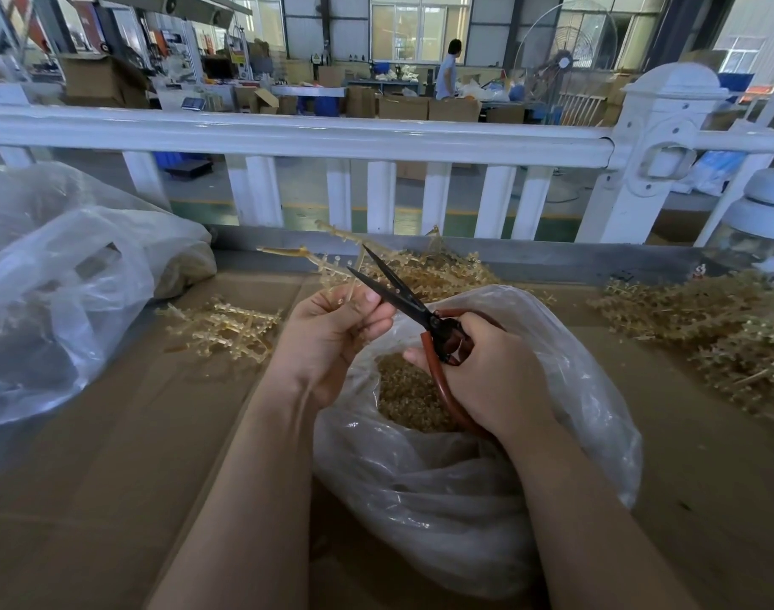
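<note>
Step in hand: trimming small amber parts off a moulded plastic sprue with scissors, over an open bag, judging by the pose.
Left hand: fingers and thumb pinch the sprue's lower stem, holding it upright and tilted away above the bag's mouth.
Right hand: clenched round the red handles of the black-bladed scissors; the blades stand parted in a narrow V just beside the left thumb.
Sprue and blades: a side branch seems to sit at the blades, though I cannot tell whether it lies fully between them.
Collecting bag: clear plastic, between the forearms, with a heap of cut pieces inside.
Waiting stock: sprue piles at left, behind and at right on the cardboard-covered bench.
Next move calls for: squeezing the handles with the branch seated deep in the V, the thumb kept out of the blades, and the cut made above the opening so that the part drops in.
</note>
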`<state>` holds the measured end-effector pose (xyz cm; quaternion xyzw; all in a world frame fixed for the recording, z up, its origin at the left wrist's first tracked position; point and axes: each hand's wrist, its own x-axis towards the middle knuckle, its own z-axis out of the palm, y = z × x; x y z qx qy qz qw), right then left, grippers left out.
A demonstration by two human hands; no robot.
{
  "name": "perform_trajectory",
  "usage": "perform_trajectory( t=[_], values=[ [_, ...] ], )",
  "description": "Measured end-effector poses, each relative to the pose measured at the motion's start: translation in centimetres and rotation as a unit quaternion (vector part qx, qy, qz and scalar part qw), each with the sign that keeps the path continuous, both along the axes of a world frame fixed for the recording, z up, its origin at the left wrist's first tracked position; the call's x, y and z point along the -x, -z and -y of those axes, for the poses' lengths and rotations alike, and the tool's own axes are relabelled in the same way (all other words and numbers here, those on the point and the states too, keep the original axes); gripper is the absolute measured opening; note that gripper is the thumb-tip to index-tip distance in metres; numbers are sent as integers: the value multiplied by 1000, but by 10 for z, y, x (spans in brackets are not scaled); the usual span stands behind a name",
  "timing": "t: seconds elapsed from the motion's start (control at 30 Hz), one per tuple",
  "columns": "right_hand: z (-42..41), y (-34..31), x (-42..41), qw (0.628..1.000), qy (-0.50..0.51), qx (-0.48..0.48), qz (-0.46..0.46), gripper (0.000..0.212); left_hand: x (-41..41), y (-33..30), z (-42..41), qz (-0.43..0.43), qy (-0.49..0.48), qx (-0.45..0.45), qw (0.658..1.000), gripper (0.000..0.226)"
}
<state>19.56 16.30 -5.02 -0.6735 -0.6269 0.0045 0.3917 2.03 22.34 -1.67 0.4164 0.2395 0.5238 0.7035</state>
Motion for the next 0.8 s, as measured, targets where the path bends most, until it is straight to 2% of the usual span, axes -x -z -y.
perform_trajectory(
  t=[0.4, 0.57, 0.8],
  values=[
    [0, -2, 2, 1000, 1, -16, 6, 45, 5, -3, 2, -35, 3, -38, 999, 13],
    [2, -3, 3, 1000, -7, -11, 0, 67, 6, -4, 3, -70, -14, -54, 996, 16],
    [1, -4, 2, 1000, 2, -6, 12, 71, 6, -3, 1, -76, -27, -58, 995, 14]
  ],
)
